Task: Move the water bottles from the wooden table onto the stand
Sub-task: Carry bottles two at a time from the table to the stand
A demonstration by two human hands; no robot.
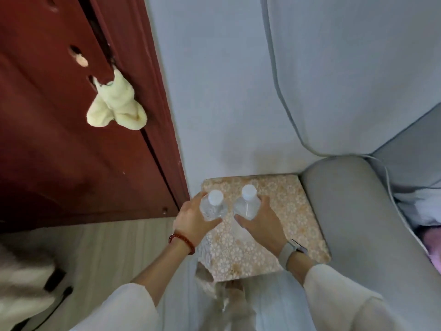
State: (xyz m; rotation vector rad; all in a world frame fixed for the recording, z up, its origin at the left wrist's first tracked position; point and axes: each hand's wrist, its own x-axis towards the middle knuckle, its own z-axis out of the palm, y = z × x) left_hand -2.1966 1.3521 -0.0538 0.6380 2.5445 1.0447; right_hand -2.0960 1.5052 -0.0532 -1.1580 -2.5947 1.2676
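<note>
A person's left hand (191,219) wraps around a clear plastic water bottle with a white screw cap (213,207), while the right hand (261,222) grips a second clear plastic bottle with a matching white cap (247,203). Both bottles stand upright, side by side and just apart, over the far left part of a small square stand draped in a beige cloth with a white floral print (286,220). Whether their bases already rest on the cloth cannot be told from above.

By the look of it, this is the placing step: the bottles are at the stand, and the next move calls for seating them flat, then loosening both grips without tipping them.

The bottles look smooth, thin-walled and light; the patterned cloth appears soft and slightly uneven, hanging over the stand's near edge. A red beaded bracelet (182,242) circles the left wrist, a pale-strapped watch (292,250) the right. A grey upholstered sofa arm (358,211) flanks the stand; a dark red wooden door (71,139) carries a cream fleecy cloth (117,106).
</note>
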